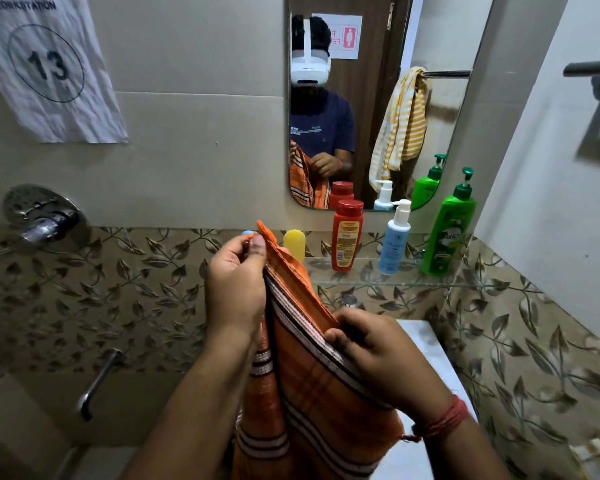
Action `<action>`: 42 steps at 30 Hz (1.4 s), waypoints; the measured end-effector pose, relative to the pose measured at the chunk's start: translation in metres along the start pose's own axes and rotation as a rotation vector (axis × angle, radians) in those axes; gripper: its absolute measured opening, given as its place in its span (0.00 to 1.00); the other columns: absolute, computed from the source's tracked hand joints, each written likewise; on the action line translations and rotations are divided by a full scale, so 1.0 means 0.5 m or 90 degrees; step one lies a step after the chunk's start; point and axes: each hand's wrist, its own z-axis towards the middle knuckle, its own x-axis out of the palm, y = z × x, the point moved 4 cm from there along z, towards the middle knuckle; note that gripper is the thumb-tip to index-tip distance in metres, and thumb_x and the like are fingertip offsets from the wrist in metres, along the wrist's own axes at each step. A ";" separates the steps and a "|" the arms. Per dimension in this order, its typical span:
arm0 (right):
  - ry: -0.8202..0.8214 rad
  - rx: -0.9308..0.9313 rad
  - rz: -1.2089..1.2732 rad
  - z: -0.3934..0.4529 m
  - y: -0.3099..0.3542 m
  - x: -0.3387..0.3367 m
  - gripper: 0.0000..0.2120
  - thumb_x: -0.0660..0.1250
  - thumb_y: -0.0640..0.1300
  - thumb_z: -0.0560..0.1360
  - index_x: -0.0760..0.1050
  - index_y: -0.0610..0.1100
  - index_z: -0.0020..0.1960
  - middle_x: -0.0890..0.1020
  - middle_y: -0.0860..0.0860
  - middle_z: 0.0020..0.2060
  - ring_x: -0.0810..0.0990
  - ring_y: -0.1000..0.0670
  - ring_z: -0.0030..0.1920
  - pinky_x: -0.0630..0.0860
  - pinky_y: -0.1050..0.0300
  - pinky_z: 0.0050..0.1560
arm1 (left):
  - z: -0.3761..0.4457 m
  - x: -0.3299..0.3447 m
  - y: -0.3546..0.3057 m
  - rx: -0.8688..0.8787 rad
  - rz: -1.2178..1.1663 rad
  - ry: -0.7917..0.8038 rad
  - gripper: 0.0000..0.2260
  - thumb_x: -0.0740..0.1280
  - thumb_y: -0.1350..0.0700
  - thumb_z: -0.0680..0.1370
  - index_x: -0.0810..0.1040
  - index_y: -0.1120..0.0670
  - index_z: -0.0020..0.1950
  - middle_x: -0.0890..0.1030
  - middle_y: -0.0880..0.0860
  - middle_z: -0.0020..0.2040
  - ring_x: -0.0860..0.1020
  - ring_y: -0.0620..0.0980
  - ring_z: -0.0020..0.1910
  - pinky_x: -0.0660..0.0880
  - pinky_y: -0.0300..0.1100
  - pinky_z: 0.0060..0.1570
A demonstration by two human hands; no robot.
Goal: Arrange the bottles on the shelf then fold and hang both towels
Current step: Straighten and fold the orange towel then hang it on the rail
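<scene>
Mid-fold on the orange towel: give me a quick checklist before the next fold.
1. Left hand pinches the orange towel's top corner: ok.
2. Right hand grips the towel's edge lower down: ok.
3. Towel edges aligned: cannot tell.
4. Red bottle, blue bottle and green bottle upright on the glass shelf: ok.
5. Yellow striped towel, seen in the mirror, hung on its bar: ok.

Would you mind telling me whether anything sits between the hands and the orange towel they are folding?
Nothing visible does. The left hand already pinches the orange towel at its upper corner, and the right hand grips its striped edge lower down. The bottles on the glass shelf stand behind the towel, apart from both hands.
</scene>
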 end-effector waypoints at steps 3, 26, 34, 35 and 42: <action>0.112 0.003 -0.019 -0.012 -0.022 -0.007 0.13 0.66 0.50 0.80 0.74 0.43 0.42 0.77 0.46 0.34 0.76 0.47 0.38 0.70 0.45 0.41 | 0.032 -0.026 -0.011 0.037 0.000 -0.059 0.12 0.67 0.53 0.81 0.86 0.49 0.40 0.87 0.51 0.38 0.83 0.46 0.34 0.80 0.40 0.36; 0.192 -0.068 -0.079 -0.079 -0.025 -0.026 0.25 0.58 0.66 0.79 0.74 0.45 0.40 0.74 0.52 0.33 0.72 0.53 0.39 0.68 0.58 0.40 | 0.110 -0.137 -0.049 0.071 -0.012 -0.235 0.13 0.63 0.55 0.84 0.80 0.53 0.40 0.86 0.47 0.33 0.81 0.43 0.29 0.78 0.38 0.34; 0.231 -0.006 -0.178 -0.086 -0.061 -0.010 0.25 0.59 0.70 0.75 0.83 0.52 0.44 0.68 0.65 0.55 0.64 0.57 0.62 0.69 0.61 0.59 | 0.105 -0.140 -0.048 0.075 -0.005 -0.238 0.13 0.63 0.56 0.84 0.79 0.53 0.41 0.86 0.46 0.32 0.80 0.41 0.29 0.77 0.35 0.31; 0.194 -0.012 -0.215 -0.086 -0.063 -0.015 0.25 0.57 0.71 0.75 0.84 0.54 0.46 0.67 0.65 0.58 0.63 0.57 0.64 0.68 0.61 0.62 | 0.105 -0.143 -0.048 0.073 -0.004 -0.242 0.14 0.63 0.56 0.84 0.79 0.53 0.40 0.86 0.46 0.32 0.81 0.41 0.29 0.78 0.35 0.32; -0.042 -0.060 -0.235 -0.095 -0.064 -0.066 0.25 0.57 0.67 0.78 0.83 0.52 0.39 0.68 0.58 0.66 0.63 0.54 0.70 0.66 0.56 0.65 | 0.107 -0.161 -0.055 0.088 -0.003 -0.266 0.14 0.63 0.55 0.84 0.80 0.53 0.40 0.86 0.46 0.33 0.82 0.40 0.30 0.78 0.34 0.33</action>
